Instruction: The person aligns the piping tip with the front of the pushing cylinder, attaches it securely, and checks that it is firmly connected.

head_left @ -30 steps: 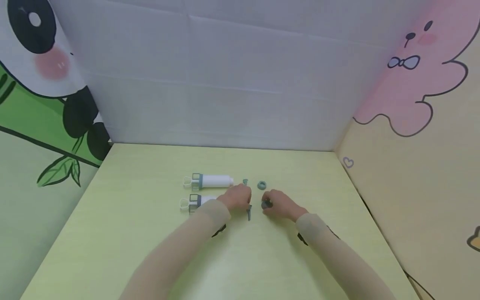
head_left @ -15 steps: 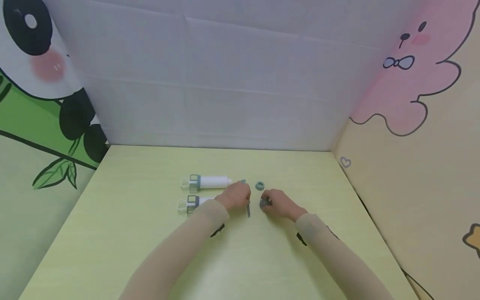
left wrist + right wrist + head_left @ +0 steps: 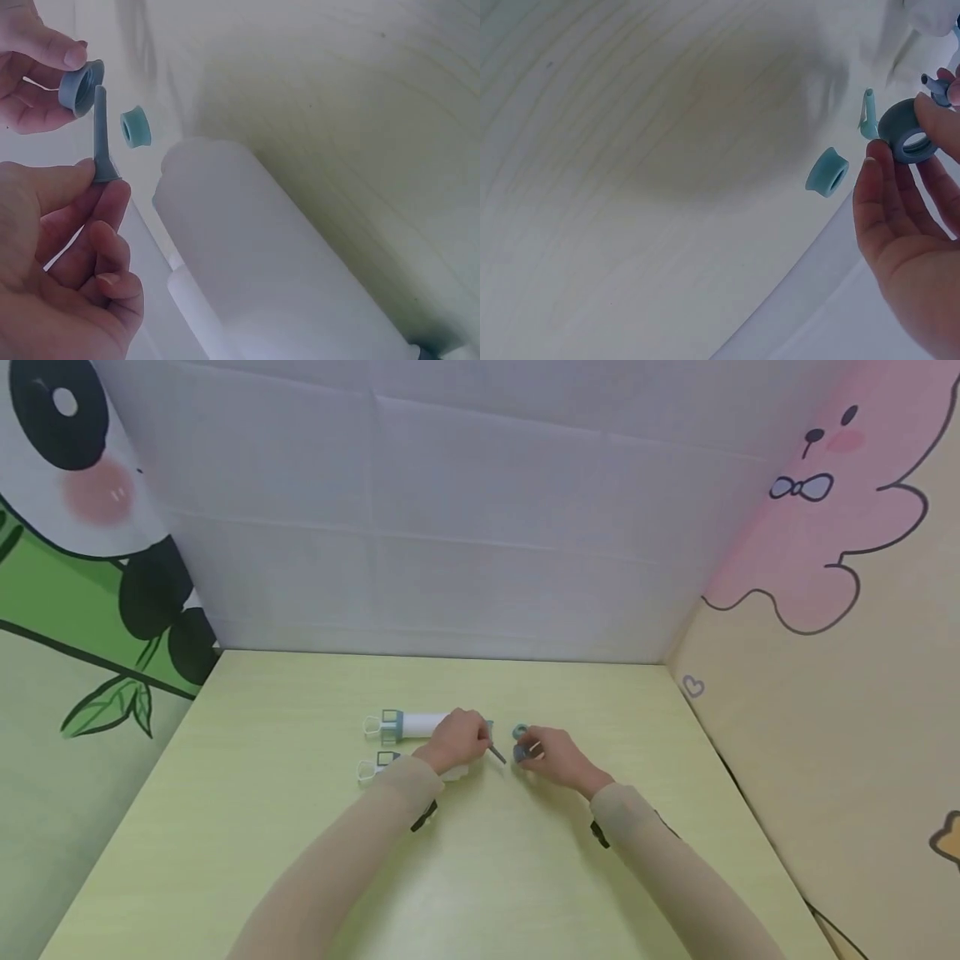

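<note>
My left hand (image 3: 459, 739) pinches a blue-grey tapered nozzle (image 3: 101, 142) by its flared base between thumb and fingertips. The narrow tip points toward my right hand (image 3: 558, 758). In that hand, thumb and fingers grip a blue-grey threaded ring cap (image 3: 900, 126) by its rim. Nozzle and ring are close together, and I cannot tell whether they touch. Two white syringe-like tubes lie to the left. The far one (image 3: 423, 724) has a teal collar, while my left hand and sleeve cover much of the near one (image 3: 456, 772).
Beyond my right hand, a teal ring cap (image 3: 828, 172) lies on the pale wooden table (image 3: 480, 877). A teal nozzle (image 3: 868, 116) rests near it. A white back panel (image 3: 480, 527) and decorated side walls enclose the table.
My left hand has moved away from me and slightly left, its nozzle now slanting toward the right hand. My right hand has shifted slightly away from me with the ring cap.
</note>
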Action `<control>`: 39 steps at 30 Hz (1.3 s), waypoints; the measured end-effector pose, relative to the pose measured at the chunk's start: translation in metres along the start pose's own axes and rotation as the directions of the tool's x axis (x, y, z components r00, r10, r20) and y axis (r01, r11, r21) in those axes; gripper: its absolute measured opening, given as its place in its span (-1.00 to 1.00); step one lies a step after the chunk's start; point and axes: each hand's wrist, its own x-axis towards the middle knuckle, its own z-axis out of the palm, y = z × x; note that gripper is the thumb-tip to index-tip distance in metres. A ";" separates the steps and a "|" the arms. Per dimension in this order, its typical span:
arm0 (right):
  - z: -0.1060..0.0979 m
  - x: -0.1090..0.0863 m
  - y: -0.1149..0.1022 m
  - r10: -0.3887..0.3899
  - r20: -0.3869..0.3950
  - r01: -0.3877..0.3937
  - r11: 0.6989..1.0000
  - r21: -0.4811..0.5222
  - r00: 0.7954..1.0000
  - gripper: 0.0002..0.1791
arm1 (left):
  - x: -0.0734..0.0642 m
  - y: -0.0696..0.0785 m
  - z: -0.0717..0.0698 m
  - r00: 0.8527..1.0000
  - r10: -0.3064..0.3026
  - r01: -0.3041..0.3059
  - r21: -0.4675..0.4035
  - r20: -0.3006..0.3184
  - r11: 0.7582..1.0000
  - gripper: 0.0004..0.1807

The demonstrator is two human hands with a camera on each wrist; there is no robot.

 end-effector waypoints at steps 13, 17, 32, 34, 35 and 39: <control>-0.001 0.006 -0.011 0.007 -0.107 0.007 0.991 0.134 0.994 -0.72 | 0.000 0.005 0.000 0.990 -0.071 0.050 -0.168 -0.125 0.985 -0.83; 0.000 0.007 -0.013 0.035 -0.125 -0.015 0.988 0.156 0.992 -0.73 | 0.001 0.008 -0.002 0.990 -0.079 0.054 -0.213 -0.114 0.976 -0.82; 0.003 0.009 -0.020 0.050 -0.161 -0.019 0.981 0.191 0.986 -0.71 | 0.001 0.010 0.002 0.985 -0.151 0.111 -0.375 -0.080 0.920 -0.77; 0.003 0.010 -0.021 0.042 -0.170 -0.009 0.982 0.188 0.984 -0.71 | 0.002 0.010 0.001 0.985 -0.160 0.119 -0.397 -0.070 0.910 -0.77; 0.003 0.010 -0.022 0.038 -0.175 -0.004 0.982 0.190 0.984 -0.72 | 0.002 0.009 0.000 0.985 -0.161 0.122 -0.402 -0.065 0.907 -0.77; 0.003 0.011 -0.023 0.024 -0.196 0.014 0.981 0.191 0.980 -0.73 | 0.003 0.009 -0.002 0.989 -0.145 0.117 -0.429 -0.032 0.896 -0.78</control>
